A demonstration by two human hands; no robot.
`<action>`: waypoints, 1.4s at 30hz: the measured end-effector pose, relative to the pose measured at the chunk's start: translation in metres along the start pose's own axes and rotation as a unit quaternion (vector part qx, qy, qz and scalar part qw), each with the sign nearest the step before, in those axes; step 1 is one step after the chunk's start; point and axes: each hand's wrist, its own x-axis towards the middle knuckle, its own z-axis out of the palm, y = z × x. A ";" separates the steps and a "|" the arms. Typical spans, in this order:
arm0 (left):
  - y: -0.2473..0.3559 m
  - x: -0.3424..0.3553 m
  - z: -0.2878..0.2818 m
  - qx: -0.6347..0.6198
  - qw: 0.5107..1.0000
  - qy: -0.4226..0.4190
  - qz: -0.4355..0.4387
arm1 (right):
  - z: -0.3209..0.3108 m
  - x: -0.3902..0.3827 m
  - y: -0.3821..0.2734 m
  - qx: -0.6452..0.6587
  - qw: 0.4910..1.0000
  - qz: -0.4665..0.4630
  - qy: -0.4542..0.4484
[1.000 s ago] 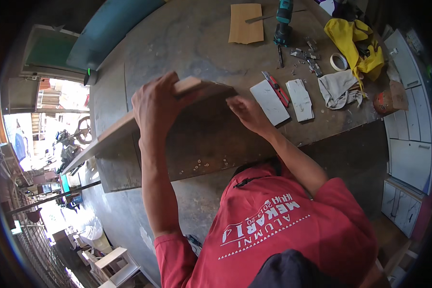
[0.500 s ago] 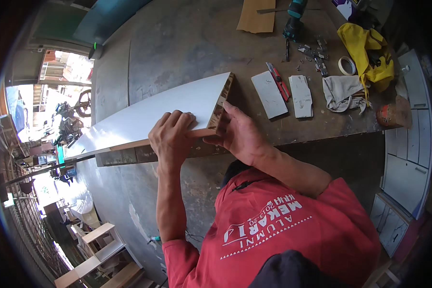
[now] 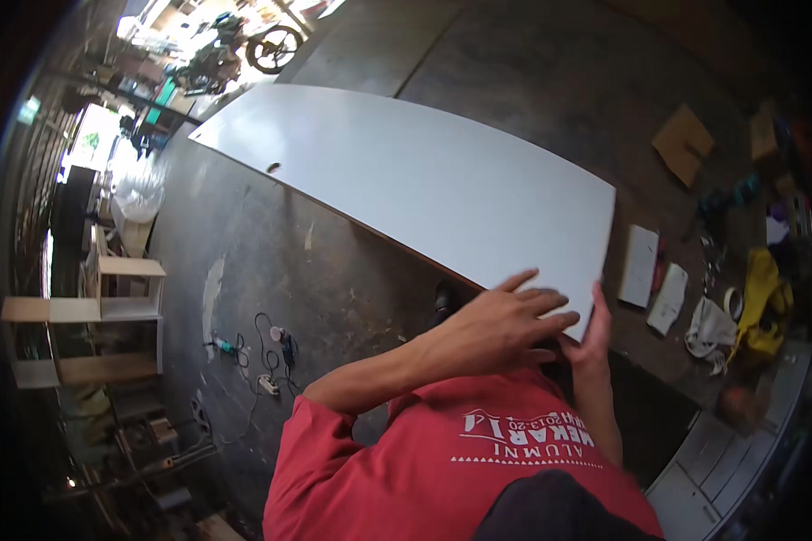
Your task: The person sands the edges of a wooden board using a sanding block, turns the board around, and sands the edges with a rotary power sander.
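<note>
A long white board stretches from the far left to just in front of me, with a small hole near its far end. My left hand is over its near corner, palm down with the fingers spread; whether they press on the surface is hard to tell. At the board's right end my right hand grips the edge, its thumb along the side and its other fingers hidden beneath.
On the workbench to the right lie two white offcuts, a grey rag, a tape roll, yellow gloves and a teal power tool. Cords and a power strip lie on the floor near shelving.
The view has turned left, and more of the board's broad white face shows. My left hand has gone from gripping the long edge to spread fingers over the face. My right hand stays at the end.
</note>
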 end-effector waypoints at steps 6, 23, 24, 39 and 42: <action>-0.187 -0.172 -0.054 0.104 0.615 0.696 -0.356 | -0.033 -0.007 0.048 -0.064 0.993 -0.087 0.042; -0.331 -0.282 0.019 -0.547 0.308 0.586 -0.513 | -0.098 -0.002 0.120 -0.430 0.722 -0.261 0.475; -0.327 -0.278 0.020 -0.530 0.333 0.585 -0.515 | -0.104 -0.005 0.118 -0.502 0.642 -0.352 0.459; -0.470 -0.424 -0.077 -0.436 0.420 0.602 -0.520 | 0.080 0.122 0.211 -0.746 0.408 -0.485 0.206; -0.504 -0.423 -0.109 -0.460 0.402 0.623 -0.488 | 0.131 0.163 0.220 -0.755 0.410 -0.467 0.208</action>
